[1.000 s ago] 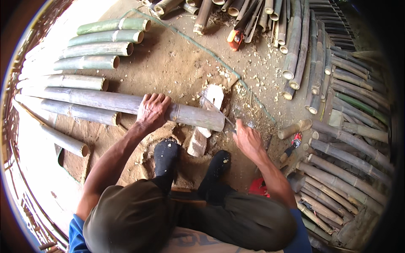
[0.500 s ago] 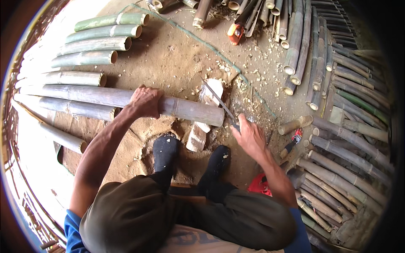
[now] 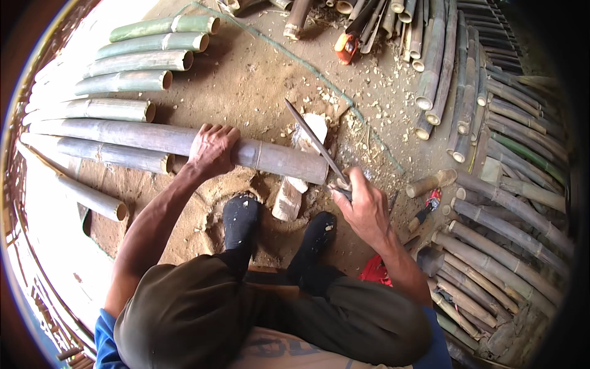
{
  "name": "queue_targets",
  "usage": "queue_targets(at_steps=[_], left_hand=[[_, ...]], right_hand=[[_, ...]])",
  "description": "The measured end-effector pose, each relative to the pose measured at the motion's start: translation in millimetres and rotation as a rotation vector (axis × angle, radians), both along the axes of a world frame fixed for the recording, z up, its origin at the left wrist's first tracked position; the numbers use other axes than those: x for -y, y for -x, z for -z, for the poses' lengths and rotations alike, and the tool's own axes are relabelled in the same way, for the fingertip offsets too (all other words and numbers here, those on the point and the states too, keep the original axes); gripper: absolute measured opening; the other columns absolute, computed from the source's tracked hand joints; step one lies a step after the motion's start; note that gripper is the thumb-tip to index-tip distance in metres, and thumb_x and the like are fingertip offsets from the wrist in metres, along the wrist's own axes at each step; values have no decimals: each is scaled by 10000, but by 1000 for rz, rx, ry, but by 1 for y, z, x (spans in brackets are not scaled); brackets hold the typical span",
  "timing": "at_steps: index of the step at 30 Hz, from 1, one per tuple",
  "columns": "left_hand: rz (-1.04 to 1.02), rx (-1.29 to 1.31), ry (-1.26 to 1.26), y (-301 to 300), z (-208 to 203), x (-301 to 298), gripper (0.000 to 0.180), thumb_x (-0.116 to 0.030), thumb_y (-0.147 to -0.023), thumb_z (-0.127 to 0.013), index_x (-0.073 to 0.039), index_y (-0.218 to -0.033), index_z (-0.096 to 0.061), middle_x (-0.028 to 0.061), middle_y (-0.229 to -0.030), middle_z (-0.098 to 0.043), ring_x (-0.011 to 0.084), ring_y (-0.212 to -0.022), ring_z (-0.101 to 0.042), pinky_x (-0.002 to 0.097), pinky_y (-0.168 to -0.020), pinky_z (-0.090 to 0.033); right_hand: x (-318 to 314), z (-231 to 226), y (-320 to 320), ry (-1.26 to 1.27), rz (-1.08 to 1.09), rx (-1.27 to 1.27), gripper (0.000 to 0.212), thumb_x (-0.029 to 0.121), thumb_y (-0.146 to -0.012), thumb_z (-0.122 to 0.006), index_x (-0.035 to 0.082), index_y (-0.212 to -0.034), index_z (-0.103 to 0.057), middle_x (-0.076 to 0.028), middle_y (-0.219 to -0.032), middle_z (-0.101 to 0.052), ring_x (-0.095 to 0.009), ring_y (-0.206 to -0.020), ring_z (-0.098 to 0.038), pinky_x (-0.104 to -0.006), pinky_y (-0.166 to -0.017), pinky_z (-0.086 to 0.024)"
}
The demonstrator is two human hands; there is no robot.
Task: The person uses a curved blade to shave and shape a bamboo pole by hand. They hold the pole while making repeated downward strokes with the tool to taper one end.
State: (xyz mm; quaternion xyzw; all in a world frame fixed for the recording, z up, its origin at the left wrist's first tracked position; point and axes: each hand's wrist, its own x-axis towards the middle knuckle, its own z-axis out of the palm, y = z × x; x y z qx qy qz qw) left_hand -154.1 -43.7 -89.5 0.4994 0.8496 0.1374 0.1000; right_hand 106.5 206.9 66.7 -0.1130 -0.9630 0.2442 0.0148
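Observation:
A thick grey-brown bamboo pole lies across in front of me, its cut end resting over a pale chopped wood block. My left hand is wrapped over the pole from above, some way back from that end. In my right hand is the handle of a long, narrow, dark-bladed knife. Its blade slants up and to the left, passing close by the pole's cut end. Whether the blade touches the pole I cannot tell.
Several cut bamboo lengths lie at the left. More bamboo is stacked along the right and the back. An orange tool and a red-handled tool lie on the ground. Wood chips are scattered about; my feet are near the block.
The knife has shifted slightly, its tip now farther up and left and its blade seen broader. My right hand has turned and moved a little; my left hand keeps its hold.

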Motion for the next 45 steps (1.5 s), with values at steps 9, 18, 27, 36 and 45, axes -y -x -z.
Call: queue_targets(at_steps=[9, 18, 27, 36, 45], left_hand=[[9, -47, -117, -1, 12, 7, 329, -153, -701, -770, -93, -984, -613, 120, -934, -681, 322, -916, -680, 470, -879, -509], [-39, -216, -132, -15, 13, -1, 375, -186, -763, -764, -104, -1103, -629, 106, -1043, -671, 294, -1040, -660, 457, -966, -485], [105, 315, 503, 31, -16, -22, 614, -313, -521, -999, -130, -1051, -750, 58, -938, -761, 230, -895, -711, 413, -905, -541], [64, 155, 267, 21, -16, -10, 470, -221, -556, -921, -136, -972, -720, 49, -889, -757, 251, -851, -732, 431, -912, -547], [18, 196, 162, 3, 8, 6, 465, -167, -564, -881, -140, -988, -693, 60, -921, -738, 281, -937, -718, 444, -967, -520]], right_hand=[[-36, 55, -36, -132, 19, 411, 240, 145, -1024, -668, -18, -1136, -534, -218, -808, -717, -377, -681, -741, -459, -587, -583], [-35, 68, -6, -153, 79, 554, 347, 153, -991, -737, -57, -1172, -529, -229, -818, -728, -340, -686, -750, -472, -573, -612], [-15, 22, 2, -82, -70, 37, 243, 130, -1004, -714, 4, -1090, -524, -196, -770, -711, -313, -619, -727, -438, -549, -585], [-3, -10, 20, -23, -79, -23, 256, 111, -978, -723, -6, -1133, -555, -212, -800, -727, -353, -680, -755, -439, -575, -596], [-22, 35, -9, -179, -41, 345, 294, 172, -988, -731, 14, -1156, -549, -196, -776, -732, -350, -682, -756, -484, -572, -594]])
